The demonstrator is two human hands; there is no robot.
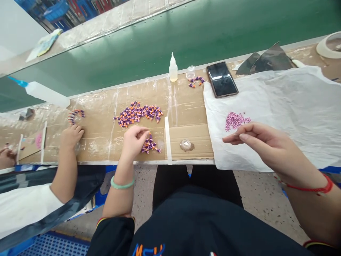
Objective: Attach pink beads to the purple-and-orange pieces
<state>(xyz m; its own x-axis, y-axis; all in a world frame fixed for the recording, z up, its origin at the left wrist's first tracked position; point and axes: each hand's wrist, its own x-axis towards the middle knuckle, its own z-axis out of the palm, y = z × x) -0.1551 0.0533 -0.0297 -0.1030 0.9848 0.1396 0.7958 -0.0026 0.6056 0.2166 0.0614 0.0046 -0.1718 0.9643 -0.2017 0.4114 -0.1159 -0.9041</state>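
Observation:
My left hand [134, 142] is closed in a pinch at the edge of a small pile of purple and orange pieces [149, 146]. A piece shows just below its fingertips; whether it is gripped is hidden. Behind that hand lies a larger heap of the same purple and orange pieces [138, 113]. Over the white cloth [293, 96], my right hand [262, 144] has its thumb pressed against its fingers, and anything between them is too small to make out. Just beyond it are scattered pink beads [236, 121]. A small round clear dish [185, 144] sits on cardboard between my hands.
A dropper bottle [173, 69], a small clear cup [190, 72], a curved string of pieces [196, 81] and a phone [222, 79] lie along the back. At left, a co-worker's hand [71, 137] touches another curved string [76, 115]. A tape roll [321, 48] is far right.

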